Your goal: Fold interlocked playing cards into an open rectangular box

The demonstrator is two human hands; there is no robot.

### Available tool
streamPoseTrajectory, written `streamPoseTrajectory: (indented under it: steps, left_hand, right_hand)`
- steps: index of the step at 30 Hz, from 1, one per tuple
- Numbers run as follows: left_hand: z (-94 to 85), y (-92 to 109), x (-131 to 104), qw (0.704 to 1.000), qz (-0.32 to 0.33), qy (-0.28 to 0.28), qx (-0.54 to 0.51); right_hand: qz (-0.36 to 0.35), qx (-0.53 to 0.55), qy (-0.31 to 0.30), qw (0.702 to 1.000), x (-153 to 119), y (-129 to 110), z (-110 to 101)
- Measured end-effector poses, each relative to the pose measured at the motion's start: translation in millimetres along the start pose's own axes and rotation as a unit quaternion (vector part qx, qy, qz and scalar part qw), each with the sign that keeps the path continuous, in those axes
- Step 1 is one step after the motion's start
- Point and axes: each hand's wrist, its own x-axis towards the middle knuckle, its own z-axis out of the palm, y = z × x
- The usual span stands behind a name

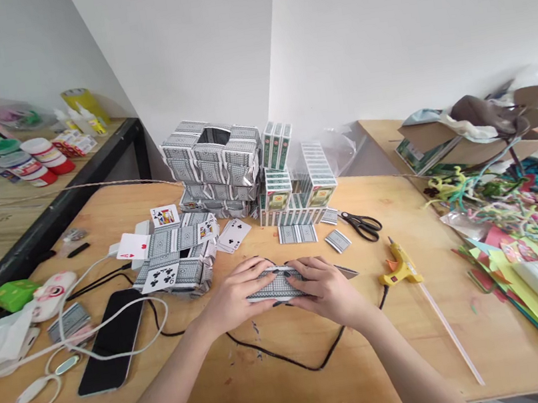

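Both hands grip a strip of patterned playing cards (269, 287) just above the table, at the middle of the view. My left hand (237, 295) is closed round its left end, fingers on top and thumb along the near edge. On the right end, my right hand (326, 287) holds it the same way. A dark pointed piece (347, 272) shows behind the right fingers; I cannot tell if it belongs to the strip. Beyond the hands lie loose cards (297, 234) face down. To the left is a block built of cards (176, 256), with face-up cards on it.
A larger card-covered box (213, 163) stands at the back beside stacked card packs (298, 190). Black scissors (363, 224) and a yellow glue gun (401, 269) with a clear stick lie right. A phone (111, 343) and white cable lie left. Coloured craft scraps (534, 283) crowd the right edge.
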Motion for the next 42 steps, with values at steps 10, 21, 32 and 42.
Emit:
streamPoseTrajectory:
  steps: [10,21,32,42]
  left_hand:
    - [-10.2,7.1,1.3,0.996,-0.083,-0.038,-0.026]
    - [-15.3,-8.1,-9.3,0.976,-0.198,-0.018,-0.091]
    - [-18.8,-4.1,1.4,0.958,-0.239,0.024,-0.157]
    - [21.5,-42.4,23.3,0.875,-0.424,0.118,-0.203]
  right_hand:
    - [0.073,-0.008,-0.007,0.997,-12.2,8.4,-15.8]
    - [0.126,0.053,0.007,0.991,-29.2,23.6,-20.9]
    - [0.132,0.075,-0.015,0.988,-21.0,26.8,-30.0]
    - [0.350,0.178,0.066,0.917,-14.2,87.9,16.9]
